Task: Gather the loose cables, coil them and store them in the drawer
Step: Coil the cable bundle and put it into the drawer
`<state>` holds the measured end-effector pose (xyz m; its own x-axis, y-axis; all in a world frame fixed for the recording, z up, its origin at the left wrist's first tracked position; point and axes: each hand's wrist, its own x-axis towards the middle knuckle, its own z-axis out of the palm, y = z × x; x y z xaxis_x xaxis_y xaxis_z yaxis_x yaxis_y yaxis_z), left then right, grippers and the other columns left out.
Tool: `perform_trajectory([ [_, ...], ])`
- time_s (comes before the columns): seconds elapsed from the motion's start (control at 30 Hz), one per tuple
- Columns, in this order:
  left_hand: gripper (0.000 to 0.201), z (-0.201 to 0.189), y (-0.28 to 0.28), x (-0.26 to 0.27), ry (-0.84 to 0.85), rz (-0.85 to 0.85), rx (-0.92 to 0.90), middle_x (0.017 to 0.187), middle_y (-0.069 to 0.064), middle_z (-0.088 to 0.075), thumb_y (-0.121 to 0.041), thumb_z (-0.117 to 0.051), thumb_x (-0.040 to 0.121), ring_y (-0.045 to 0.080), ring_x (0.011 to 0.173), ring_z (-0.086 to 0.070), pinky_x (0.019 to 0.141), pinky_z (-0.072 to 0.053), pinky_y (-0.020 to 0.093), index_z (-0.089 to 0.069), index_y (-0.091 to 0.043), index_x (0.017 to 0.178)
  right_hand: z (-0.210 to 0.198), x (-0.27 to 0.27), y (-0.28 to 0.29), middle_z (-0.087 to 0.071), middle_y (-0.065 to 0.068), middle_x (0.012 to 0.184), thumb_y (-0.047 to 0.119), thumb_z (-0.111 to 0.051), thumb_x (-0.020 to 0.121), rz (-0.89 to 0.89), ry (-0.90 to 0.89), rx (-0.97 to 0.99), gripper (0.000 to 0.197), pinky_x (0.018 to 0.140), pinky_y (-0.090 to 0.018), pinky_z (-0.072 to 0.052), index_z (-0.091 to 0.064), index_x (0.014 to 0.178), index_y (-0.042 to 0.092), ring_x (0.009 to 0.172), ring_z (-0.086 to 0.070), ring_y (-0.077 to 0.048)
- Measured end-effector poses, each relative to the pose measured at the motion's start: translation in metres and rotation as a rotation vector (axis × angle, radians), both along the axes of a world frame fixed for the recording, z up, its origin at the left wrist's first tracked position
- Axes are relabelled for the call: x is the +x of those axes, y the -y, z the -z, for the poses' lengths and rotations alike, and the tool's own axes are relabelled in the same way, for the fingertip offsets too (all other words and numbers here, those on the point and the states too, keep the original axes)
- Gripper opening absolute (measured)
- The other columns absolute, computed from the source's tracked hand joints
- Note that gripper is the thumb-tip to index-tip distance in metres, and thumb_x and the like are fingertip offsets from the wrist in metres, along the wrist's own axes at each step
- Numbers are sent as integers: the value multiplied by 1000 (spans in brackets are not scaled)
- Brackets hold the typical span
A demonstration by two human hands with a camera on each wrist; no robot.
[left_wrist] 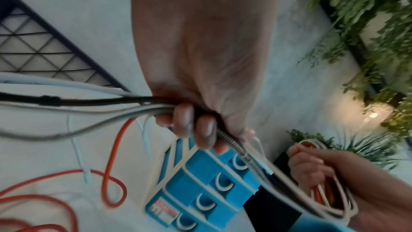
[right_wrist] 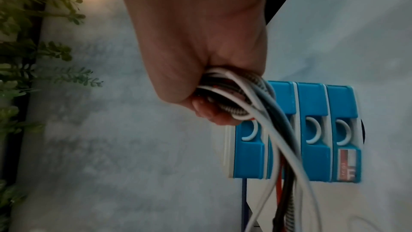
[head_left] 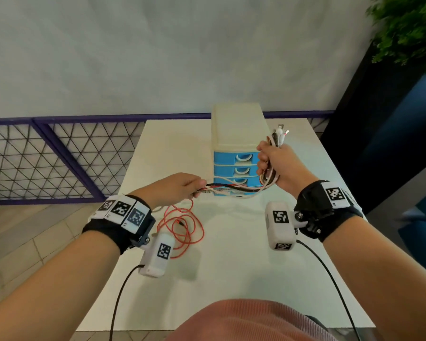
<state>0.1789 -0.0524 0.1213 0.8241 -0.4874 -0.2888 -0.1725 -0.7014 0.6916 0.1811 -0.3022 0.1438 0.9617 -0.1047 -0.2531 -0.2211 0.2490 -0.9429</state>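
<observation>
White surface [head_left: 231,242] – drawer unit [head_left: 236,148] far; right hand [head_left: 278,166] fisted round coiled cables [head_left: 271,178], left hand [head_left: 180,188] pinching cable bundle – red cable [head_left: 182,227] loose near.

Cables and drawer unit on the white table
Mixed white, black, red and braided cables [head_left: 234,188] stretched taut before the closed blue-fronted cream plastic drawer unit [head_left: 236,134]; red slack [head_left: 182,225] looped on the tabletop.

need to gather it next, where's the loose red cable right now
In the head view the red cable lies looped on the white table, below the left hand and left of the drawer unit.
</observation>
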Motion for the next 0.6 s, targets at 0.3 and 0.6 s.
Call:
perform_trajectory([
  [0.3,23,-16,49,-21,-35,194,-189,109,-16,-52,-25,-26,104,-19,87,-49,81,-31,-6,-46,-24,116,-20,-3,-33,-33,8,45,22,-42,103,-69,-32,115,21,36,-18,-29,-50,87,11,35,-26,-4],
  [0.6,38,2,50,-28,-482,166,-528,55,-4,-31,-48,-39,95,6,37,-30,56,-50,25,-47,-17,76,-25,2,-8,-34,9,42,21,-37,104,36,-69,427,27,33,-15,-26,-49,83,10,30,-27,-2],
])
